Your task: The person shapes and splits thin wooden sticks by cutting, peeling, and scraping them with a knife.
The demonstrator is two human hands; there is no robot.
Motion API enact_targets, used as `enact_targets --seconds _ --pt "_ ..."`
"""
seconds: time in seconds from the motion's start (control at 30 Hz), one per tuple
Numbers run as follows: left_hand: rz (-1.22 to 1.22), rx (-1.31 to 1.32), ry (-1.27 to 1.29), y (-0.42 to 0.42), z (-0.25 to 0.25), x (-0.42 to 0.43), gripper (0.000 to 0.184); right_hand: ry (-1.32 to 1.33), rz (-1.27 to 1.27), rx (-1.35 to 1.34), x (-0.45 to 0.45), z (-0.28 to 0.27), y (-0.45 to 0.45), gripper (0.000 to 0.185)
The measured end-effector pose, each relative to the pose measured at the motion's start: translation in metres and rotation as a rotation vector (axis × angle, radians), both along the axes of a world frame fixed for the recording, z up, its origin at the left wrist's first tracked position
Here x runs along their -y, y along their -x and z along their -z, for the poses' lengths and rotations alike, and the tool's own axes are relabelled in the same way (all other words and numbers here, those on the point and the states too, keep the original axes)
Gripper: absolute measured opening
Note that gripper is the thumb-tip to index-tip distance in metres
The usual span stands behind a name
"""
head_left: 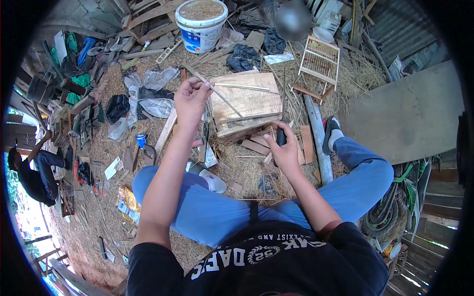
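My left hand [191,101] pinches a thin wooden strip [224,100] near its upper end, and the strip slants down to the right over a wooden block [249,101]. Beside the block's right front corner, my right hand [285,150] is wrapped round the dark handle of a tool [281,135]; a thin dark blade points upward from it along the block's right side. More thin strips [247,87] lie on top of the block. Small flat wood pieces [256,144] rest on the ground just in front of it.
A white bucket [201,27] stands behind the block, with a small slatted cage [320,61] at the right. A long metal bar [318,138] lies near my right foot. At the far left sits another person [37,170]. A large board [405,116] is on the right.
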State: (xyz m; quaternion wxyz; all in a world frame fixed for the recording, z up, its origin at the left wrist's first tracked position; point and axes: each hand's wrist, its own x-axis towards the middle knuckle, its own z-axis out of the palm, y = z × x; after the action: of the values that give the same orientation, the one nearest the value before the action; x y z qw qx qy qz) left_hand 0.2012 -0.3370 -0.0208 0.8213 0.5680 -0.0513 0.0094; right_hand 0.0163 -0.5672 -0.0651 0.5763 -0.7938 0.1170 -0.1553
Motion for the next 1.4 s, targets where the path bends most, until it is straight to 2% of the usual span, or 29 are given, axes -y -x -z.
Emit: enact_targets --seconds 0.03,0.1,0.13,0.2,0.23,0.3,0.33,0.5,0.6,0.7,0.9,1.3,1.4 --pt "-0.006 0.002 0.005 -0.003 0.003 0.0 0.017 0.074 0.013 0.108 -0.001 -0.005 -0.001 0.051" --pt "-0.034 0.183 -0.242 -0.007 0.009 0.0 0.014 0.152 0.019 0.218 -0.004 -0.017 0.001 0.057" --pt "-0.039 0.183 -0.237 -0.008 0.012 0.002 0.014 -0.105 -0.015 0.151 -0.009 -0.027 0.006 0.06" --pt "-0.06 0.233 -0.25 -0.007 0.017 0.008 0.012 -0.381 -0.056 0.152 -0.024 -0.05 0.004 0.058" --pt "-0.064 0.232 -0.246 -0.006 0.018 0.01 0.012 -0.377 -0.06 0.151 -0.022 -0.055 0.005 0.058" --pt "-0.074 0.332 -0.339 -0.004 0.015 0.014 0.01 -0.509 -0.223 -0.122 -0.017 -0.064 0.01 0.05" --pt "-0.078 0.336 -0.336 -0.003 0.011 0.017 0.01 -0.576 -0.183 -0.093 -0.027 -0.075 0.009 0.042" --pt "-0.059 0.459 -0.609 0.019 -0.009 0.023 0.009 -0.337 -0.212 -0.049 -0.037 -0.074 0.003 0.046" --pt "-0.052 0.522 -0.627 0.02 -0.006 0.025 0.01 -0.174 -0.188 -0.002 -0.041 -0.08 -0.007 0.05" --pt "-0.038 0.536 -0.666 0.023 -0.008 0.025 0.01 -0.232 -0.248 -0.073 -0.043 -0.09 -0.018 0.057" --pt "-0.009 0.531 -0.672 0.023 -0.008 0.025 0.011 -0.193 -0.267 -0.013 -0.045 -0.081 -0.033 0.056" --pt "-0.006 0.536 -0.643 0.025 -0.006 0.028 0.014 -0.116 -0.252 -0.062 -0.047 -0.081 -0.034 0.055" --pt "-0.004 0.543 -0.644 0.024 -0.006 0.027 0.014 -0.103 -0.231 0.005 -0.049 -0.078 -0.034 0.056"
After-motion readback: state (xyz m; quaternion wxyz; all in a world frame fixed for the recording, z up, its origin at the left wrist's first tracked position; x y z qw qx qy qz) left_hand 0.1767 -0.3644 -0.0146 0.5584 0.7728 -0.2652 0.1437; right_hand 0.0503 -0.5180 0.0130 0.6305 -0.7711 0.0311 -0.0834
